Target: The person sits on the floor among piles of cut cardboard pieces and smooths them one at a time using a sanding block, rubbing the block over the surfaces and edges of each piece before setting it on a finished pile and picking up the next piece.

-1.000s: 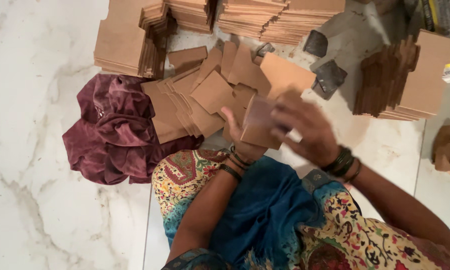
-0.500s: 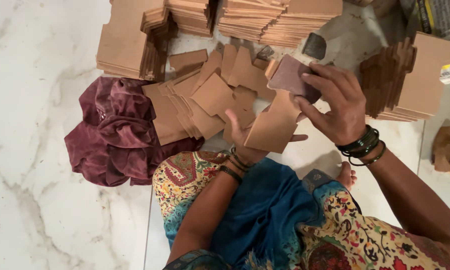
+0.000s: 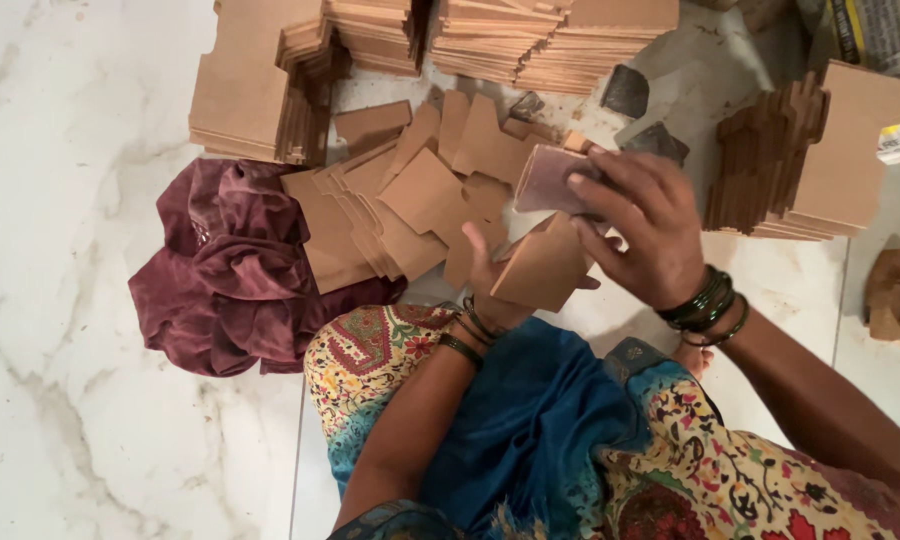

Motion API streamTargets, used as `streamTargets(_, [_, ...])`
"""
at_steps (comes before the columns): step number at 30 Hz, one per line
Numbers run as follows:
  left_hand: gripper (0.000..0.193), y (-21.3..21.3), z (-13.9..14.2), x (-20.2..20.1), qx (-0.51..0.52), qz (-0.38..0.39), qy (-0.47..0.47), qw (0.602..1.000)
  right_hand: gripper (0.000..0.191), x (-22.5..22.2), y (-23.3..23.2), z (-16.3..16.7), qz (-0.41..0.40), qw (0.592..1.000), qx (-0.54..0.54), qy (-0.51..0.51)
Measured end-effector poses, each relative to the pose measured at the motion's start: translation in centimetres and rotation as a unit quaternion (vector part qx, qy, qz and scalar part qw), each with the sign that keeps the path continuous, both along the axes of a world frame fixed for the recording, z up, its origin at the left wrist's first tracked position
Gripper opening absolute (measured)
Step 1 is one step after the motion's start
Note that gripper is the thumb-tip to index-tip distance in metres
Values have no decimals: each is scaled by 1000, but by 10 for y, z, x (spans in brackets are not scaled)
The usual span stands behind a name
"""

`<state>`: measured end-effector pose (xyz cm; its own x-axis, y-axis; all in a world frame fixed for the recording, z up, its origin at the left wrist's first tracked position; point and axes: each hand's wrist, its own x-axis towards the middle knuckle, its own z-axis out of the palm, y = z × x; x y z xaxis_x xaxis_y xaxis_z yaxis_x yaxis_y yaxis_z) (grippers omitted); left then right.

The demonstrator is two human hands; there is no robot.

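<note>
Since the earlier frame, right hand has lifted its pad to centre frame, grip clamped; left hand clasps card below.

A flat, tan fibreboard cutout piece is tilted on edge just above the lap, gripped by the left hand. A worn, brownish-pink rectangular sanding pad lies against its upper edge, pressed under the right hand.

You have two hands — left hand, right hand. One dark red cloth — and two dark sanding pads.
</note>
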<state>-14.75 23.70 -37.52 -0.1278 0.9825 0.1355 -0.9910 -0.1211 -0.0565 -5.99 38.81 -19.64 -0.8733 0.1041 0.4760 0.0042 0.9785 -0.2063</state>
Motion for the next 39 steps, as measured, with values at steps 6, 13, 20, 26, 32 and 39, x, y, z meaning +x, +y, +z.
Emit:
streamTargets(6, [132, 4, -12, 1, -60, 24, -53, 997, 50, 13, -21, -25, 18, 999, -23, -35])
streamTargets(13, [135, -3, -1, -6, -30, 23, -44, 998, 48, 24, -53, -54, 87, 994, -30, -52])
streamTargets(20, [125, 3, -22, -2, -68, 61, -68, 994, 53, 14, -16, -41, 25, 998, -15, -56])
streamTargets(26, [121, 3, -23, 1, -14, 68, -156, 985, 55, 17, -24, -39, 8, 995, -82, -55])
streamTargets(32, [135, 5, 12, -9, 9, 86, -115, 990, 54, 26, -52, -63, 112, 988, -72, -78])
streamTargets(39, [139, -2, 24, -12, 1, 62, -77, 995, 49, 28, -55, -48, 134, 987, -55, -64])
